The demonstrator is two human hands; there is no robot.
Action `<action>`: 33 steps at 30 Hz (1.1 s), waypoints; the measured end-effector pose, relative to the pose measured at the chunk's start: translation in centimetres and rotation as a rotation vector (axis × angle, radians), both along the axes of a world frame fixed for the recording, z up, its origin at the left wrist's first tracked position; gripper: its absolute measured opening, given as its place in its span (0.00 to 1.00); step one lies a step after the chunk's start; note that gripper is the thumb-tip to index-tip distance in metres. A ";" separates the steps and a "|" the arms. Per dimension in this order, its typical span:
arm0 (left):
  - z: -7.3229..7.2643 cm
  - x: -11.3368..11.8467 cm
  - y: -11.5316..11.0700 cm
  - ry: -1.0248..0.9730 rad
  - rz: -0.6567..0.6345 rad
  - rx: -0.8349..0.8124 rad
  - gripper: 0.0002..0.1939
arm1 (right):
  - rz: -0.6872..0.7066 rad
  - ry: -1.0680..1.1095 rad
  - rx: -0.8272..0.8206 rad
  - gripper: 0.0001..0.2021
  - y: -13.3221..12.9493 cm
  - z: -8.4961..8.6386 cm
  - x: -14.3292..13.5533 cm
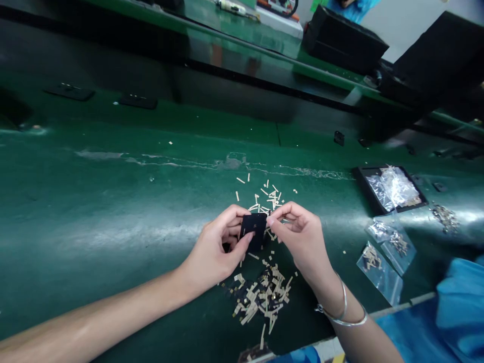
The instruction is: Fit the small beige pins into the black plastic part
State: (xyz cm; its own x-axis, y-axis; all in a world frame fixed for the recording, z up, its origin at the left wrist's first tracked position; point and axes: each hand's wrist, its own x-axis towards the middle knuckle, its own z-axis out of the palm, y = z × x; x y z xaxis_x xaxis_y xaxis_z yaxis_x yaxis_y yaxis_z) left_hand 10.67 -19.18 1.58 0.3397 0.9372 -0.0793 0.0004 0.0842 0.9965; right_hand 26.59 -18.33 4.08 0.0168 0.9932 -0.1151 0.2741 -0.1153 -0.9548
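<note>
A small flat black rectangular piece (257,229) is gripped in my left hand (227,242), thumb on its face and fingers behind. At its upper right corner, my right hand (298,229) pinches with thumb and index finger; whatever sits between those fingertips is too small to make out. Loose pale strips (273,196) lie scattered just beyond my hands. Closer to me is a denser pile of pale strips and small dark bits (264,295).
To the right stands a black tray (368,194) with clear plastic bags, beside zip bags (381,272) of small parts and a loose heap (445,218). Flat black pieces (138,101) lie at the back left, below a raised shelf (227,65). A blue sleeve (454,302) shows at right.
</note>
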 end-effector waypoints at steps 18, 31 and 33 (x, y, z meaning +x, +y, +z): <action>0.1 0.1 0.1 -0.047 -0.002 -0.013 0.06 | -0.011 -0.014 0.018 0.02 0.1 -0.1 0.0; 0.3 0.1 0.0 -0.169 -0.009 -0.083 0.06 | -0.029 0.025 0.006 0.04 0.1 -0.1 -0.1; 0.3 0.1 0.1 -0.191 0.001 -0.104 0.06 | -0.029 0.029 0.008 0.04 0.1 -0.2 0.0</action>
